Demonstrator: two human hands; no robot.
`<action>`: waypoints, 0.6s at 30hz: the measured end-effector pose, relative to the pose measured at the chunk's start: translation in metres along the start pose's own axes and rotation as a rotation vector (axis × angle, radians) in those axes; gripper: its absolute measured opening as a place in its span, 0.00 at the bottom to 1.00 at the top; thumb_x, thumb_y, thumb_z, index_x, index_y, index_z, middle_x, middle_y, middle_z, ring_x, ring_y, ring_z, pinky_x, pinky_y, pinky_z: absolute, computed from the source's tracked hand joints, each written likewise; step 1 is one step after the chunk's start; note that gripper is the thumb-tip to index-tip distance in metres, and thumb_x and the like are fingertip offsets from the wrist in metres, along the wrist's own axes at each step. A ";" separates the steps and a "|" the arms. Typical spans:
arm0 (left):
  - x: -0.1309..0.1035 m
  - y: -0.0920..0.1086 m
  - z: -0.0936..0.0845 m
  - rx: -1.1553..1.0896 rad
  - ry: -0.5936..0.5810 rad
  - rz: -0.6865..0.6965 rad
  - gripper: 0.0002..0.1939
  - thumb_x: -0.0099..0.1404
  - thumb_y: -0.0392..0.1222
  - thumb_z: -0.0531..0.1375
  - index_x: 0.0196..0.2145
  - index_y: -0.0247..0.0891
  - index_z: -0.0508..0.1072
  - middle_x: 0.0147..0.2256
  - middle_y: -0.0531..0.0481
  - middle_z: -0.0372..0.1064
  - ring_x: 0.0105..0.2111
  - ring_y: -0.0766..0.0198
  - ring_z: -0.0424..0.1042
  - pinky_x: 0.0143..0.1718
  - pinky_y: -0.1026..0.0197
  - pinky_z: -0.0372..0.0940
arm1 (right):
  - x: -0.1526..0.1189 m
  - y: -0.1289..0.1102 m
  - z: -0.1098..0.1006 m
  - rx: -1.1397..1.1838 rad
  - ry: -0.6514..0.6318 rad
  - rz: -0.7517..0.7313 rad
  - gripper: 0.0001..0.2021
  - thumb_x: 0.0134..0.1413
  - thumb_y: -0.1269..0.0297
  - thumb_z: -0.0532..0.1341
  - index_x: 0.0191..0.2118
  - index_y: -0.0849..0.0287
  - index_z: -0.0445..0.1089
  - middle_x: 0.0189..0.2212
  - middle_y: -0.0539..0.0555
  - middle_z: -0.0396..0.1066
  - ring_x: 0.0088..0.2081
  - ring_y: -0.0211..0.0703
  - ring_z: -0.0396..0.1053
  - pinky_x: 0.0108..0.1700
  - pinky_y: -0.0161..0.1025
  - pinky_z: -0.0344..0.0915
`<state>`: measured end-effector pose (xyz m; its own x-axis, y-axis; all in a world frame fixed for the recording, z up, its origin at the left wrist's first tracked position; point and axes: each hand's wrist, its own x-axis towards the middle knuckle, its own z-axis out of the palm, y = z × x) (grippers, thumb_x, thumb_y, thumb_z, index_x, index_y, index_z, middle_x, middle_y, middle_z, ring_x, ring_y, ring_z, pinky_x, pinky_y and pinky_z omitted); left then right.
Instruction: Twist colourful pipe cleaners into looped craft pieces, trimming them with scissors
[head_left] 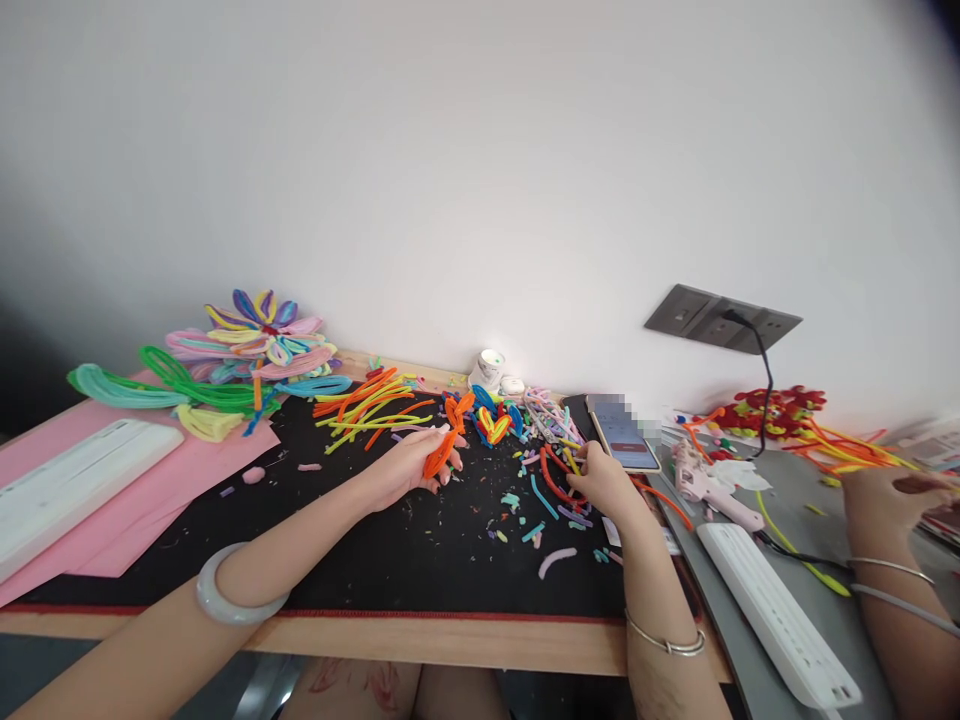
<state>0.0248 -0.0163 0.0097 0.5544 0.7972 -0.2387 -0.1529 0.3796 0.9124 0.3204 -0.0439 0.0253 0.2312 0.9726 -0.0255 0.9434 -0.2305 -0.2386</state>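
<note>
My left hand point(412, 462) is closed around an orange bundle of looped pipe cleaners point(441, 450), held a little above the black mat point(450, 560). My right hand point(602, 480) is low over the craft scraps, with its fingertips drawn together. Right by those fingertips lie a curved red pipe cleaner point(551, 478) and a short yellow piece point(571, 459); what the fingers grip, if anything, I cannot make out. Between my hands, at the back, is a blue, yellow and red looped piece point(495, 422). Cut pastel bits point(536, 530) are scattered across the mat.
Orange and yellow pipe cleaners point(367, 410) and a large fuzzy flower point(266, 335) are at the back left. Right of me are a phone point(619, 430), a pink glue gun point(709, 485) and a white power strip point(780, 615). Another person's hand point(881, 500) works at far right.
</note>
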 end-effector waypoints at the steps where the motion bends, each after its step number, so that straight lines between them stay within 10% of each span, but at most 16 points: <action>1: 0.000 0.000 0.000 0.018 0.001 0.007 0.18 0.61 0.53 0.54 0.40 0.35 0.66 0.30 0.50 0.65 0.23 0.71 0.63 0.21 0.70 0.58 | 0.000 -0.001 0.001 -0.007 -0.025 0.008 0.12 0.41 0.71 0.58 0.35 0.61 0.60 0.29 0.56 0.68 0.30 0.43 0.66 0.29 0.34 0.55; 18: 0.003 0.001 0.004 0.343 0.119 0.249 0.12 0.60 0.49 0.54 0.31 0.35 0.61 0.27 0.51 0.68 0.19 0.72 0.62 0.21 0.67 0.59 | -0.005 -0.019 -0.009 0.256 0.279 0.057 0.05 0.45 0.61 0.54 0.28 0.57 0.60 0.22 0.52 0.64 0.24 0.41 0.60 0.27 0.35 0.54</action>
<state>0.0297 -0.0153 0.0111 0.4337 0.9009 -0.0159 0.0213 0.0074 0.9997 0.3038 -0.0451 0.0386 0.3705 0.9046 0.2107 0.8452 -0.2343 -0.4803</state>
